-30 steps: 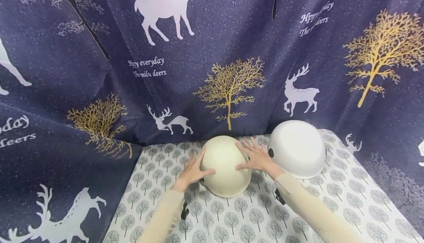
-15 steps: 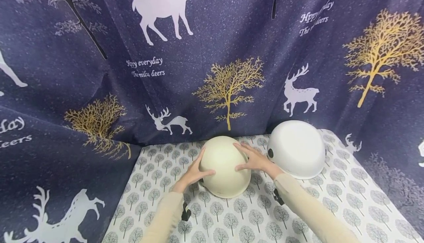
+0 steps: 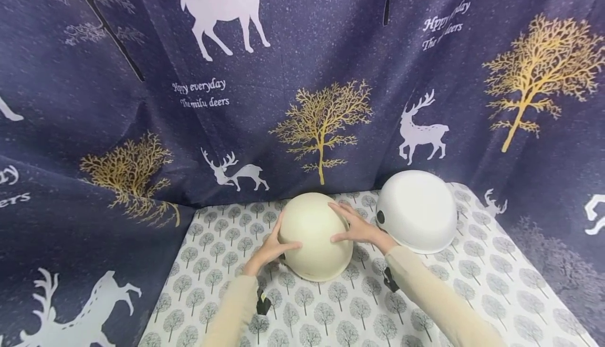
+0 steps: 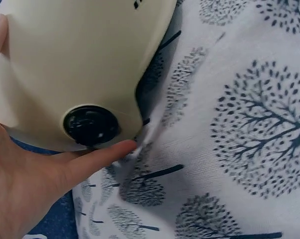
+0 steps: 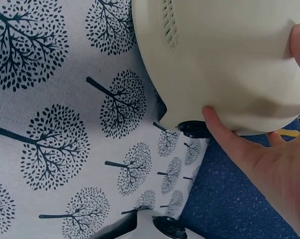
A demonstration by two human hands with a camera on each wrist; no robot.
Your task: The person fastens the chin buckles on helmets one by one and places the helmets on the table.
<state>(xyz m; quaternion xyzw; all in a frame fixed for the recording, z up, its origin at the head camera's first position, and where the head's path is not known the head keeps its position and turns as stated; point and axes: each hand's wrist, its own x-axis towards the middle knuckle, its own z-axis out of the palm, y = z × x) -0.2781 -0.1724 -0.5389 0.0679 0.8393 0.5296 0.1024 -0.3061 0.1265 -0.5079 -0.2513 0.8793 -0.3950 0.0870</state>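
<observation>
A cream helmet sits dome up on the tree-print cloth. A round black knob shows low on its side in the left wrist view. My left hand grips its left side, thumb over the front of the dome and the other fingers mostly hidden round the side. From the right, my right hand holds the helmet the same way, thumb on the shell and fingers curved over the upper side. In the right wrist view, a narrow lattice vent shows near the helmet's rim.
To the right stands a white helmet, close to my right wrist. Under both lies a white cloth printed with grey trees. Behind and at the sides hangs a dark blue curtain with deer and gold trees.
The spread fingers of my right hand have drawn in against the cream helmet, and my left fingers have slipped closer round its side. The head view has shifted slightly; the helmets stay put.
</observation>
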